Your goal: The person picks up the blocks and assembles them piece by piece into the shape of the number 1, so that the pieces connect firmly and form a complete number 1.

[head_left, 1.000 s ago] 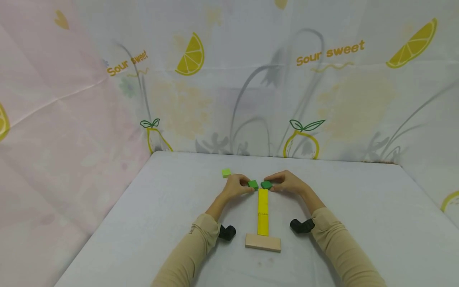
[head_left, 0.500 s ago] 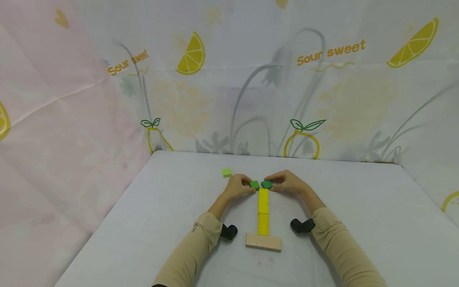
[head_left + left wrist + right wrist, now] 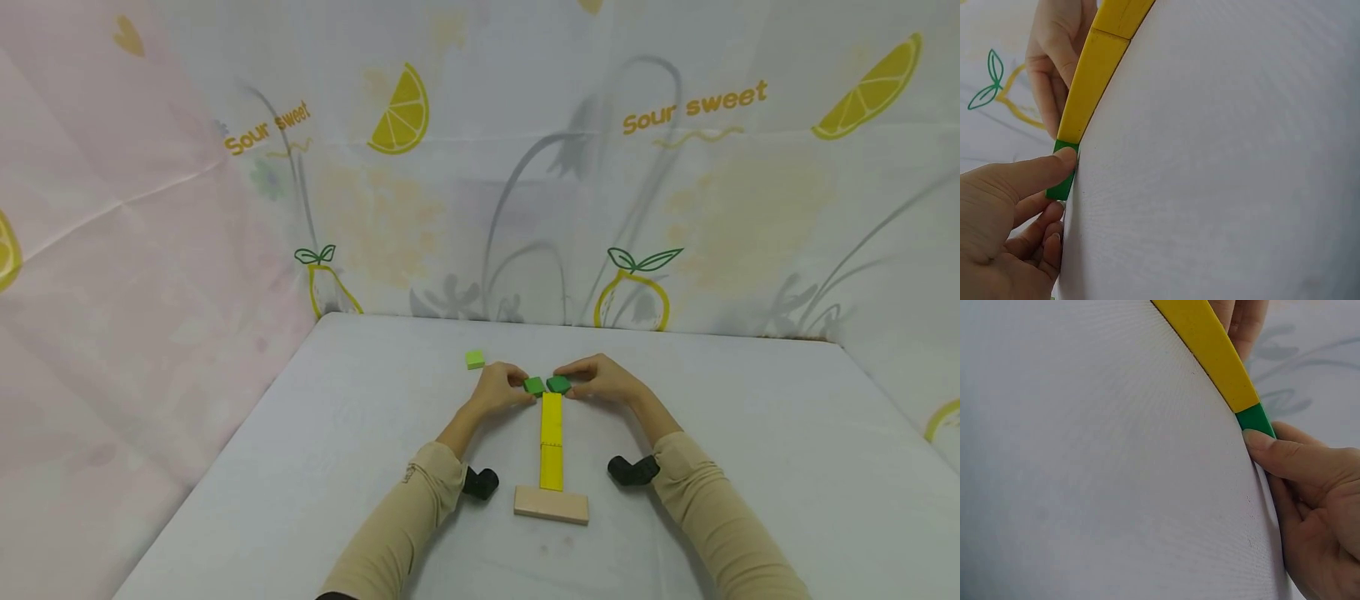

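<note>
My left hand (image 3: pixel 499 388) pinches a green block (image 3: pixel 534 386) between thumb and fingers, by the far left corner of a line of two yellow blocks (image 3: pixel 551 442). Opposite it, my right hand (image 3: pixel 602 380) pinches a darker green block (image 3: pixel 558 384) at the far right corner. A narrow gap shows between the two green blocks. In the left wrist view the thumb lies on the green block (image 3: pixel 1065 172), close to the yellow end. The right wrist view has the thumb on the darker green block (image 3: pixel 1255 420), also right at the yellow.
A light green block (image 3: pixel 475 359) lies just beyond my left hand. At the near end of the yellow line, a plain wooden block (image 3: pixel 551 505) lies crosswise. All rest on a white-covered table (image 3: pixel 750 433), with a lemon-print cloth (image 3: pixel 480 167) hanging behind.
My left hand has edged slightly to the right with its green block, narrowing the gap to the darker green one. The right hand has stayed nearly still.
</note>
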A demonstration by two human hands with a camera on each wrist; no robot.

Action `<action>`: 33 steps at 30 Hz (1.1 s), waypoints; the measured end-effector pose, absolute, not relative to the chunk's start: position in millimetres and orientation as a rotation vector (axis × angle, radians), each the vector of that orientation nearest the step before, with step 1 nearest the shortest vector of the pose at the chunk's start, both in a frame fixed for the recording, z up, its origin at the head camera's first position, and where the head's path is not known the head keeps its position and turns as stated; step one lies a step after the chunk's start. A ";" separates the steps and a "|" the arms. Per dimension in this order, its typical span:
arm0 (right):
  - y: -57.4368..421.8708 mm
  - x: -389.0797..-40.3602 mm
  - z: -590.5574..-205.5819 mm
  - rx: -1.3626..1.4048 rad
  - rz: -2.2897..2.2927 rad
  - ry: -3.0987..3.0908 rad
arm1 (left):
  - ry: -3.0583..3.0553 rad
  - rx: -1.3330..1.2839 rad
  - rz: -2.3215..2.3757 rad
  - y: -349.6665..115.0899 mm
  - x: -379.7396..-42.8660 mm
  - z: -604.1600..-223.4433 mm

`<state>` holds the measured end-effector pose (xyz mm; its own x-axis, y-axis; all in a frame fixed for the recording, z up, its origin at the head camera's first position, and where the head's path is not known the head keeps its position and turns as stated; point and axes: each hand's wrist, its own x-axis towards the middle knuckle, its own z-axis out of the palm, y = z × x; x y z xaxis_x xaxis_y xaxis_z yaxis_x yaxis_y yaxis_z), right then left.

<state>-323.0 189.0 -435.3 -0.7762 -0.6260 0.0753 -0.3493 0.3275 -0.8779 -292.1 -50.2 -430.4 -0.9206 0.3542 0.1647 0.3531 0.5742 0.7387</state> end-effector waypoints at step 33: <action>189.1 -324.1 -436.3 -0.902 -1.418 2.325 | 2.806 0.623 1.263 -45.5 -291.4 -430.2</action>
